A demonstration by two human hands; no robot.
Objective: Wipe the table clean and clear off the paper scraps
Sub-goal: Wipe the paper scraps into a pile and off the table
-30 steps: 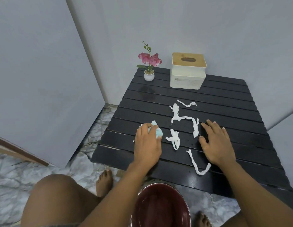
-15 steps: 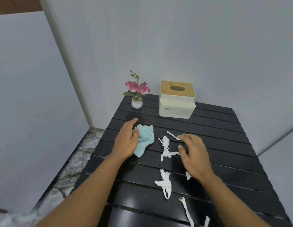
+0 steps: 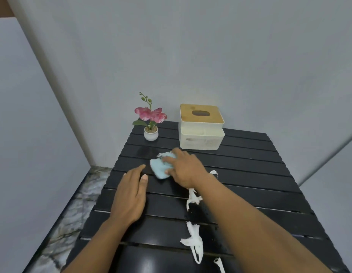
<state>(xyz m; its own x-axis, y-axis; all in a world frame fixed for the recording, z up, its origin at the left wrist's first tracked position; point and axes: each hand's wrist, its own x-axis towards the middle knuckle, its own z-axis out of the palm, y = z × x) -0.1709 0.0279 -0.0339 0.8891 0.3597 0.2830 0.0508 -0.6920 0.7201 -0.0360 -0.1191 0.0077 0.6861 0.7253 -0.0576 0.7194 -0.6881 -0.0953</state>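
Observation:
A light blue cloth [image 3: 159, 168] lies on the black slatted table [image 3: 250, 174], left of centre. My right hand [image 3: 184, 168] reaches across and presses on the cloth with fingers curled over its right part. My left hand [image 3: 131, 194] rests flat and open on the slats just left of the cloth, holding nothing. White paper scraps [image 3: 193, 198] lie beside and under my right forearm. A larger twisted scrap [image 3: 194, 240] lies nearer the front edge, and a small piece [image 3: 213, 172] shows behind my right wrist.
A small white pot with a pink orchid [image 3: 151, 123] stands at the table's back left. A white tissue box with a wooden lid [image 3: 200, 128] stands at the back centre. Grey walls close in behind and on both sides. Marble floor [image 3: 72, 213] shows to the left.
The cloth has passed from my left hand to my right hand, which crossed leftward over the scraps. My left hand drew back and now lies flat. The view tilted up.

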